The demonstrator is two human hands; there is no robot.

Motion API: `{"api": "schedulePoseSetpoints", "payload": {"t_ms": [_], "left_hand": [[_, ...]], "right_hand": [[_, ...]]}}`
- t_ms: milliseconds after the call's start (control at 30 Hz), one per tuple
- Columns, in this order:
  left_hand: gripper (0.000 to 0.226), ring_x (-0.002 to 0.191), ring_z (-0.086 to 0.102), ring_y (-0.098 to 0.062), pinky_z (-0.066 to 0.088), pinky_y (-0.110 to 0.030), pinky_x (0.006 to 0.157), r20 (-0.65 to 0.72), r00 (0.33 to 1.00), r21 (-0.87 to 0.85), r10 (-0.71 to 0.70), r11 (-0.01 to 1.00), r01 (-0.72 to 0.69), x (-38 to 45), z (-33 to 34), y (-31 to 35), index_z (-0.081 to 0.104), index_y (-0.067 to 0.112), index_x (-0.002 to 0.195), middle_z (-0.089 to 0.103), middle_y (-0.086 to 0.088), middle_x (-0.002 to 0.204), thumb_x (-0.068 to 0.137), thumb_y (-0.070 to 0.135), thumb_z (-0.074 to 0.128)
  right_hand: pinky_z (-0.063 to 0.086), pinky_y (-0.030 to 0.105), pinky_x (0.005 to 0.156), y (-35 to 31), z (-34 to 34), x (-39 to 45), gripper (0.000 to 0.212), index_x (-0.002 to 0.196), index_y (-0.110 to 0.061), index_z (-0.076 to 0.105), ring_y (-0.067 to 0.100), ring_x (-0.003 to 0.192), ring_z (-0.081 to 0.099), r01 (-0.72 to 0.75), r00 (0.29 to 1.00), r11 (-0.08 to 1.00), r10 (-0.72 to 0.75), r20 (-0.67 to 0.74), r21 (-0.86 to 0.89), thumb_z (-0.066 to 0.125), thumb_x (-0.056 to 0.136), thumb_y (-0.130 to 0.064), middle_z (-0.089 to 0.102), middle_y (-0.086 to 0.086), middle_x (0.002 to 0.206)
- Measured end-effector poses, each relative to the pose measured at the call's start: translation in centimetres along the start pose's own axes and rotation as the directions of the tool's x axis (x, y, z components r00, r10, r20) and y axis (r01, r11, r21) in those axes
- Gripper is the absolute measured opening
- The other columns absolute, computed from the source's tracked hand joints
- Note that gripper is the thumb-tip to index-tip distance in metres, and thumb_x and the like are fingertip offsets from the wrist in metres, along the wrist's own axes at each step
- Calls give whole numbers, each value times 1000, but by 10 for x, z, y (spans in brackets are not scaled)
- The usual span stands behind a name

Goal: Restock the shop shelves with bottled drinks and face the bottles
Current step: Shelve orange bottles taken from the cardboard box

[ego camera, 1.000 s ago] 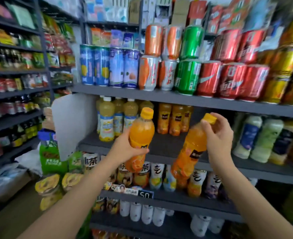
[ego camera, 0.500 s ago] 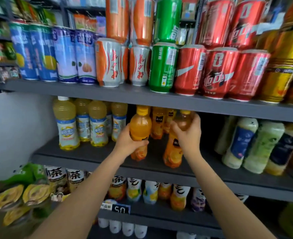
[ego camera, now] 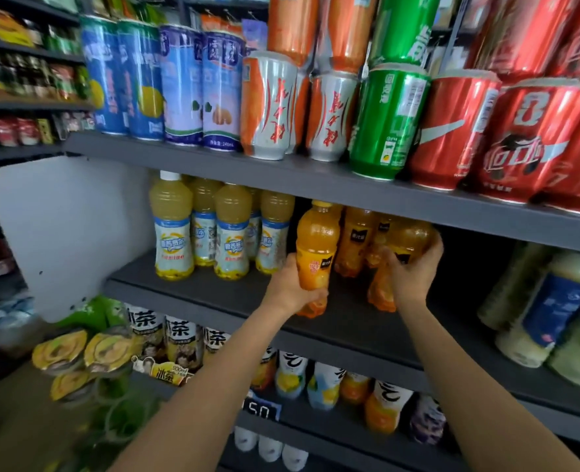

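— Head view: what do the hands hold?
— Left hand [ego camera: 290,287] wraps 1 glossy orange bottle [ego camera: 317,247]; right hand [ego camera: 413,272] wraps another bottle [ego camera: 406,243], both waisted plastic, on the grey shelf [ego camera: 186,291].

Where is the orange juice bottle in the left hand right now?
In the head view, the left hand holds the orange juice bottle upright at the middle shelf, right of the pale yellow bottles.
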State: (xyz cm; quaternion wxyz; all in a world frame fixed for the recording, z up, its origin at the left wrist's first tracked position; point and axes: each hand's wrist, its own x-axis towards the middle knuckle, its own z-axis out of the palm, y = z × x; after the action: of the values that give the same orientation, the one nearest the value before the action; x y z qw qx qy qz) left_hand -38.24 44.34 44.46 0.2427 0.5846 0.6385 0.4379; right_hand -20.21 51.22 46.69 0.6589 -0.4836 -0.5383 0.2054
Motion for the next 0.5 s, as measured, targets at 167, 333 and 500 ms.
{"api": "schedulePoseSetpoints", "payload": {"t_ms": [167,333,500], "left_hand": [[69,119,49,-20,38,-28,95,39,999,-6,25,1000,-24,5,-1,-6,38,12,129,53,-7,127,73,21,77],[69,120,49,-23,37,-28,94,-3,999,11,46,999,-46,15,18,-2,37,11,129,52,-9,128,73,20,77],[79,121,42,-32,37,-40,104,-60,998,161,9,987,1,24,43,-1,32,13,135,35,-14,133,73,27,77]], "right_hand": [[33,33,106,25,11,-9,75,140,-5,32,24,128,41,-57,997,982,67,46,-181,73,77,-9,40,15,138],[36,41,104,48,6,-16,70,135,-1,36,32,124,44,-97,984,943,138,111,-319,73,76,-7,44,19,133],[36,43,103,53,18,15,70,135,-3,36,34,125,42,-150,953,899,243,183,-413,74,77,-15,42,20,135]]}}
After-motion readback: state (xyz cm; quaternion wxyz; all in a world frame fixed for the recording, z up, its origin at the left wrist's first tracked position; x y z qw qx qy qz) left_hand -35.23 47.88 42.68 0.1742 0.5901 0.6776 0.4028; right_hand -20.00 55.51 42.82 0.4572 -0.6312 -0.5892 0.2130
